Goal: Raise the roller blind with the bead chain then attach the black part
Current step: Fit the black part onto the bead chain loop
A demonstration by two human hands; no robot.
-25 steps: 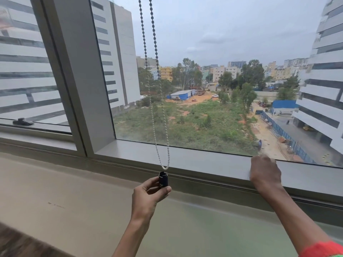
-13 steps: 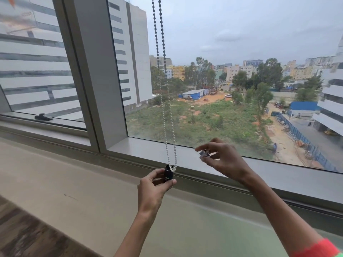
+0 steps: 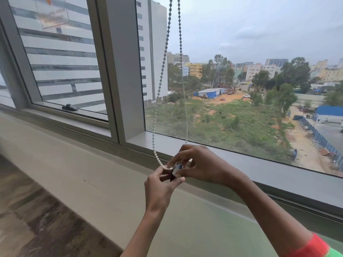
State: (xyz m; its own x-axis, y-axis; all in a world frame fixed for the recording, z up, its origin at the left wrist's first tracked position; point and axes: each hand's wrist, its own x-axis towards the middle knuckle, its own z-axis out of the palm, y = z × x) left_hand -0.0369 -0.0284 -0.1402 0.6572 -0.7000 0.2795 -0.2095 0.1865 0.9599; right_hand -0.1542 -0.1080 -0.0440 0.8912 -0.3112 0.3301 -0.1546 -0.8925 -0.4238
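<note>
A white bead chain (image 3: 163, 62) hangs in a loop in front of the window, its bottom bend at my hands. My left hand (image 3: 163, 186) pinches the dark black part (image 3: 172, 177) at the bottom of the loop. My right hand (image 3: 200, 164) comes in from the right and holds a small shiny piece (image 3: 177, 167) against the top of the black part, fingers closed around it. The two hands touch. The roller blind itself is out of view above the frame.
A grey window sill (image 3: 278, 173) runs behind the hands, with a wide beige ledge (image 3: 74, 173) below it. A thick frame post (image 3: 124, 71) stands left of the chain. A black window handle (image 3: 69, 107) sits on the left pane's frame.
My right hand left the sill, picked up a small shiny piece and brought it to the black part in my left hand. The view shifted left and closer.
</note>
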